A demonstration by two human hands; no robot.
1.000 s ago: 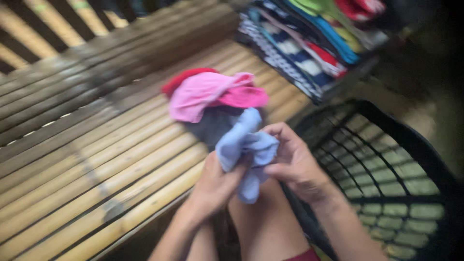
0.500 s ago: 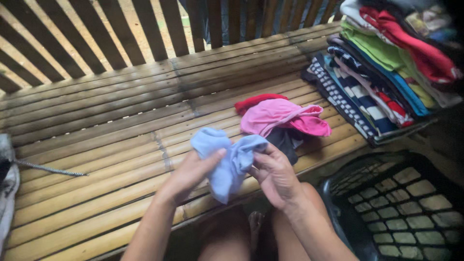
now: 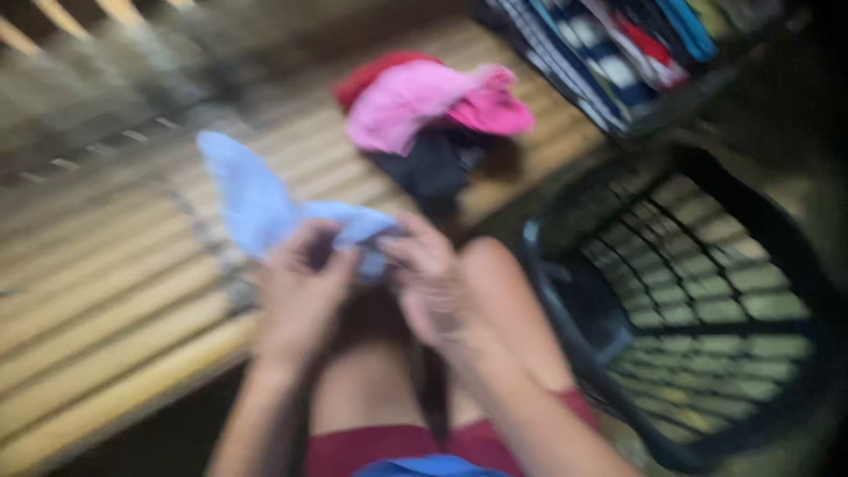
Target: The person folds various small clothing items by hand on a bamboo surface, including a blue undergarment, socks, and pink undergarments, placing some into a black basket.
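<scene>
The picture is blurred by motion. Both hands grip a small light blue cloth (image 3: 256, 199) above the front edge of a bamboo slat bench (image 3: 97, 291). My left hand (image 3: 300, 296) pinches its lower middle and my right hand (image 3: 424, 274) holds its right end. The cloth's free end sticks up and to the left. Behind the hands on the bench lies a small heap of clothes: a pink piece (image 3: 415, 102) on top, a red one (image 3: 367, 75) behind it, a dark one (image 3: 428, 168) below.
A black plastic laundry basket (image 3: 707, 300) stands on the ground at the right, beside my knees. A stack of folded clothes (image 3: 618, 53) in stripes and bright colours sits at the bench's far right end.
The view has swung down and blurred. My hands have drawn back toward my lap with the blue cloth, and its free end now stands up to the left.
</scene>
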